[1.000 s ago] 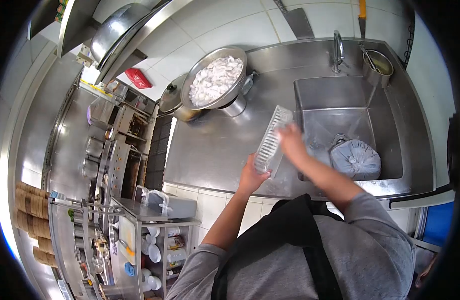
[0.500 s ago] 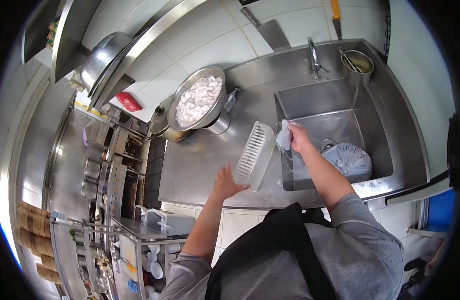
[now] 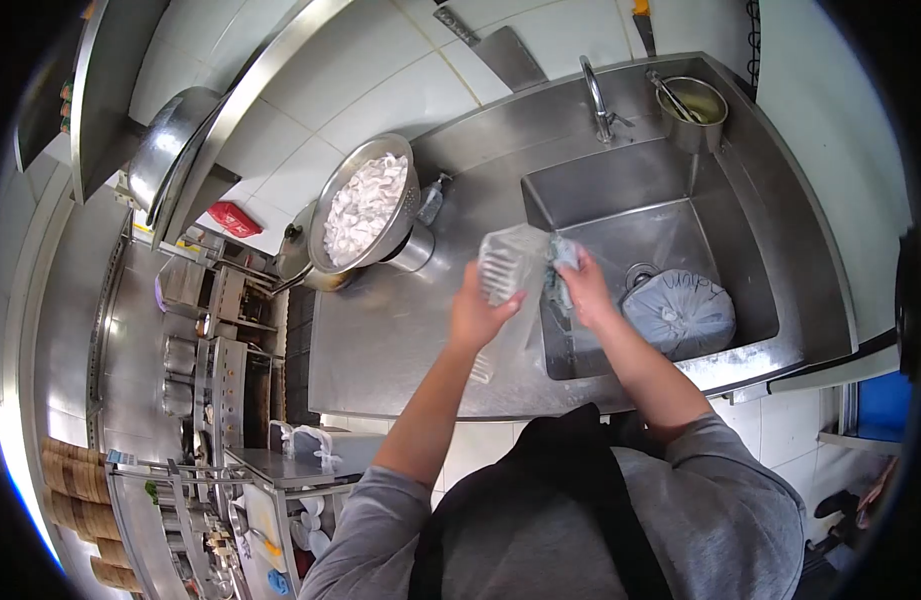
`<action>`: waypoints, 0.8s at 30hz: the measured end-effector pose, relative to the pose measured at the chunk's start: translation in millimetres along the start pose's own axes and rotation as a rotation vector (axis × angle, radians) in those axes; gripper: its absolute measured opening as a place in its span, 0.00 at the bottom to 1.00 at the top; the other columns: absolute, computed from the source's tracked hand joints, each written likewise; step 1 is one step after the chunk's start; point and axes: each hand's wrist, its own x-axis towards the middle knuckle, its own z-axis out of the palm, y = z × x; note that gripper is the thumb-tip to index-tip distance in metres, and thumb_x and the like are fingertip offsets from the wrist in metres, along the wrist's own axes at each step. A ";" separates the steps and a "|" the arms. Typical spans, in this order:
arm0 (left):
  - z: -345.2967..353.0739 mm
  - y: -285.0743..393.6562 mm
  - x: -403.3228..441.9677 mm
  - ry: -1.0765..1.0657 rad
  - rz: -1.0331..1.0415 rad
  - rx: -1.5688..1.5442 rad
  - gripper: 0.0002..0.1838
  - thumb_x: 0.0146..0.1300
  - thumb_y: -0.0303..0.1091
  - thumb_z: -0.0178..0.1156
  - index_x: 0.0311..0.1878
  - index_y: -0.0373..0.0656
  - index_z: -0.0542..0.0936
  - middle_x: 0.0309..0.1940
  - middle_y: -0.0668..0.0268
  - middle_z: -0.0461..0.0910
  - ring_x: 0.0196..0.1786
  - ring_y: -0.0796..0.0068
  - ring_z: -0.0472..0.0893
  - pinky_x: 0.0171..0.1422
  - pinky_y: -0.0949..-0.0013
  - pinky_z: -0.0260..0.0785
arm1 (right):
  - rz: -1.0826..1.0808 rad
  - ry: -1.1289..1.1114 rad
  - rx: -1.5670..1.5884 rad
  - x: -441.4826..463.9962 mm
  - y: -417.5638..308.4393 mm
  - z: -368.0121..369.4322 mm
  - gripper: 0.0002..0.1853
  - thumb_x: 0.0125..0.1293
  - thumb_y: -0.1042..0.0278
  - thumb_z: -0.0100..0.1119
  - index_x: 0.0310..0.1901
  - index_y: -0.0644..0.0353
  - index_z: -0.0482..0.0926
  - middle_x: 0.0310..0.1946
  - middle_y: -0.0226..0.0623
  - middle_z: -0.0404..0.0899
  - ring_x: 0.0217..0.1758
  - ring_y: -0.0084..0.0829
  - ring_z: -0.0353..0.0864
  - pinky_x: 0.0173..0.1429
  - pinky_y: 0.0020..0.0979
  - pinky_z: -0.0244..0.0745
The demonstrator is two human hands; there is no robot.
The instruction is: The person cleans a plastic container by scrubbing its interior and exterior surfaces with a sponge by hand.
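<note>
My left hand (image 3: 483,310) is closed around the side of a clear ribbed plastic container (image 3: 513,262), which is tilted above the counter at the sink's left edge. In my right hand (image 3: 586,292) is a crumpled grey-blue cloth (image 3: 561,262), pressed against or right beside the container's right side; the exact contact is hidden. A small pale ribbed piece (image 3: 481,369) shows by my left wrist, and I cannot tell whether it belongs to the container. Right of my right hand, a tied plastic bag (image 3: 680,318) with black writing lies in the sink (image 3: 640,220).
A colander (image 3: 365,215) heaped with pale pieces sits on a metal pot at the counter's back left, with a small bottle (image 3: 432,200) beside it. Behind the sink stand a faucet (image 3: 598,105) and a metal pot (image 3: 695,120) holding utensils. A cleaver (image 3: 510,60) hangs against the wall.
My left hand has gone from open beside the container to gripping it and lifting it off the counter, tilted. My right hand has brought the cloth up to it. The view has shifted slightly.
</note>
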 end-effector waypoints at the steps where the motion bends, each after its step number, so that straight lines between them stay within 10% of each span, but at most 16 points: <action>1: -4.4 -2.5 -7.4 0.051 0.154 -0.193 0.33 0.50 0.34 0.74 0.57 0.39 0.68 0.47 0.58 0.79 0.49 0.68 0.81 0.53 0.66 0.73 | -0.088 0.029 -0.208 -6.3 -21.8 -1.2 0.20 0.62 0.75 0.58 0.57 0.62 0.73 0.52 0.38 0.79 0.54 0.37 0.78 0.60 0.37 0.71; 5: -5.3 -29.9 -34.6 0.096 0.231 -0.350 0.35 0.48 0.37 0.76 0.55 0.37 0.68 0.42 0.62 0.77 0.47 0.73 0.78 0.53 0.67 0.71 | -0.760 -0.085 -0.776 -26.3 -80.6 7.8 0.23 0.53 0.73 0.62 0.54 0.59 0.75 0.54 0.42 0.77 0.57 0.49 0.73 0.62 0.42 0.68; 8: -7.4 -44.1 -47.0 0.083 0.228 -0.129 0.39 0.44 0.40 0.78 0.56 0.36 0.67 0.45 0.60 0.76 0.49 0.72 0.77 0.55 0.68 0.70 | -0.856 -0.380 -0.960 -40.4 -97.9 24.1 0.24 0.51 0.71 0.63 0.54 0.57 0.76 0.54 0.39 0.78 0.57 0.46 0.74 0.62 0.41 0.68; 16: -5.0 -4.7 -59.9 0.387 0.201 0.110 0.43 0.38 0.40 0.78 0.59 0.40 0.69 0.46 0.52 0.80 0.49 0.49 0.81 0.53 0.57 0.75 | -0.792 -0.584 -1.065 -65.4 -112.7 54.3 0.24 0.51 0.72 0.63 0.53 0.56 0.76 0.52 0.36 0.78 0.56 0.44 0.74 0.60 0.43 0.69; 24: -23.5 17.2 -69.3 0.205 0.102 0.160 0.43 0.37 0.42 0.77 0.62 0.52 0.70 0.48 0.56 0.81 0.49 0.51 0.82 0.51 0.56 0.75 | -0.702 -0.586 -1.004 -102.7 -111.3 44.0 0.19 0.50 0.76 0.65 0.46 0.49 0.84 0.48 0.32 0.79 0.52 0.42 0.76 0.58 0.40 0.70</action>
